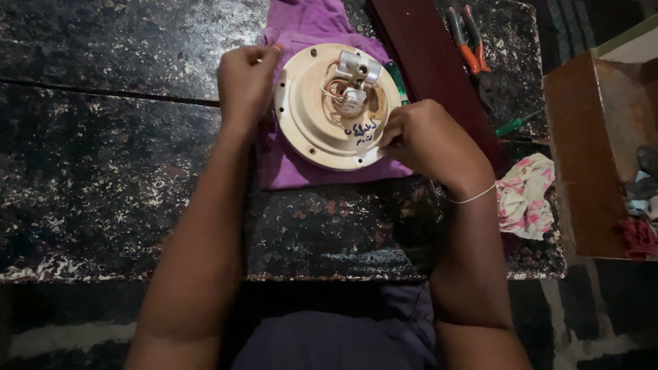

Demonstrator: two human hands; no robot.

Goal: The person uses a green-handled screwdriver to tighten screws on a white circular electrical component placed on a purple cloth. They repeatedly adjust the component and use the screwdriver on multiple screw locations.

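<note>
On the dark, paint-flecked workbench (103, 157), head view: a cream round motor housing (312, 130) lies open side up on a purple cloth (301, 175), about centre and toward the far side. Left hand (245, 81) is closed in a pinch at the housing's far-left rim, fingers together on the edge; whether something small sits between them cannot be told. Right hand (428, 140) is curled on the near-right rim, fingertips pressed to the edge. Housing appearance: shallow stepped disc, a grey metal shaft block (359, 66) at centre, thin red and pale wires (334, 87) looped beside it, dark handwriting on the inner face. Risks, as judged: the wires lie close to the shaft block and could be snagged or pinched if the disc is turned or pressed; the cloth may slide on the worn surface, letting the housing shift under uneven grip; a small fastener could drop and vanish against the speckled top. Orange-handled pliers (469, 48) and a green-handled screwdriver (510, 125) lie far right, a floral rag (524, 195) nearer, a brown wooden box (596, 151) at right edge.
</note>
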